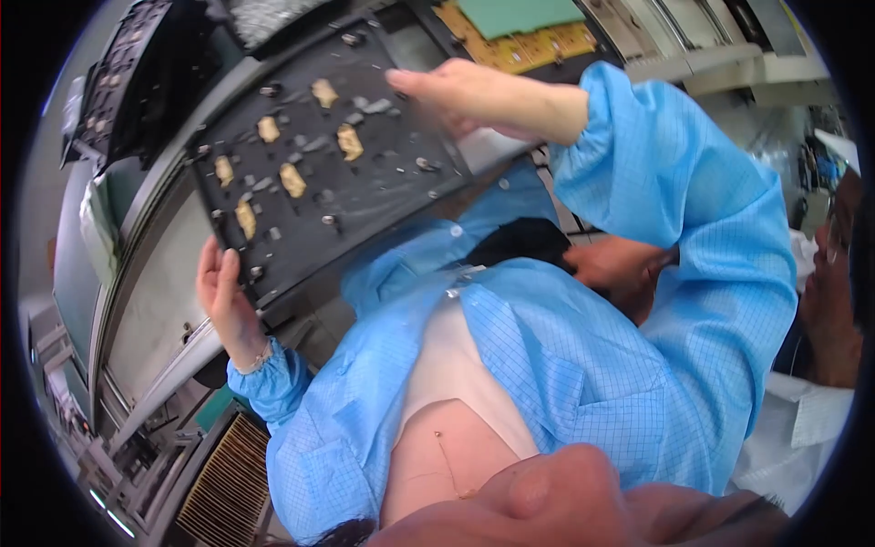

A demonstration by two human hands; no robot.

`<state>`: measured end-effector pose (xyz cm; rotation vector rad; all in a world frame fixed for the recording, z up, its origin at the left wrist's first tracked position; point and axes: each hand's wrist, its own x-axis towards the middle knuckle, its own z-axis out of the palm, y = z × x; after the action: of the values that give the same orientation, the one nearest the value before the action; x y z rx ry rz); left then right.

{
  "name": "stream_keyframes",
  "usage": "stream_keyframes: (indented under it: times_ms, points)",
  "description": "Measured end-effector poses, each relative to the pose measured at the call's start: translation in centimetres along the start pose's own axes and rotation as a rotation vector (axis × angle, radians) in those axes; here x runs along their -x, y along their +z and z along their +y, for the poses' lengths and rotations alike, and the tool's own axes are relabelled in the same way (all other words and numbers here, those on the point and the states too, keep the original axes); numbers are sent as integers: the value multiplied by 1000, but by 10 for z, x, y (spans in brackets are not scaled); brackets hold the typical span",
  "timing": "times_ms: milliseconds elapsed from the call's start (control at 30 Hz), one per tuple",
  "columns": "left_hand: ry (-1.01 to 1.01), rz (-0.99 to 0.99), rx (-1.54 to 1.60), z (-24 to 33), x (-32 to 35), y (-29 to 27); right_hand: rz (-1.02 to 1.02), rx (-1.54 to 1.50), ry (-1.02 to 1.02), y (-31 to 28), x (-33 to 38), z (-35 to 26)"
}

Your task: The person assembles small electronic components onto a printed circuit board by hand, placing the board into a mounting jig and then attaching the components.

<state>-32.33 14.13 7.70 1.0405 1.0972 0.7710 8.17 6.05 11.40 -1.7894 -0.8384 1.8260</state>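
Between my two hands is a flat black carrier plate (292, 232), held tilted above the line. Several irregular tan patches (350, 142) and small grey blocks (314, 144) cover its face, with metal knobs (329, 221) near its edges. My left hand (226, 296) grips the lower-left corner, its fingers closed on the edge. At the opposite, upper-right side, my right hand (474, 98) holds the plate with some fingers stretched along it. The rest of that hand's fingers are blurred or hidden behind the edge.
Yellow circuit boards (538, 50) lie under a green sheet (519, 14) at the top. A metal rail (146, 196) runs along the left, with another dark plate (137, 82) beyond it. A slatted rack (223, 483) stands at lower left. Another person (834, 283) is at the right edge.
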Motion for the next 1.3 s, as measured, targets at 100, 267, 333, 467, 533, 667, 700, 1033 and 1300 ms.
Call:
stream_keyframes:
  times_ms: [100,267,333,467,533,667,700,1033,1300]
  points:
    - [-21,-120,56,-13,0,20,91,-58,99,7,7,0]
    - [-86,-166,56,-30,4,38,49,12,150,-19,-7,33]
    - [-91,-150,80,-33,5,46,29,-39,138,-20,-6,31]
    - [-113,-158,49,-41,2,56,97,-10,153,-27,-21,45]
    - [-131,-166,31,-44,-1,57,98,4,141,-28,-23,46]
    - [-148,-144,38,-51,-1,59,62,-2,136,-30,-24,49]
    - [-143,-136,35,-53,-2,59,67,5,145,-31,-25,51]
    - [-106,-150,-79,-73,-12,61,122,142,101,-27,-19,50]
    - [-143,-201,-122,-70,-5,55,301,650,-12,-18,-18,61]
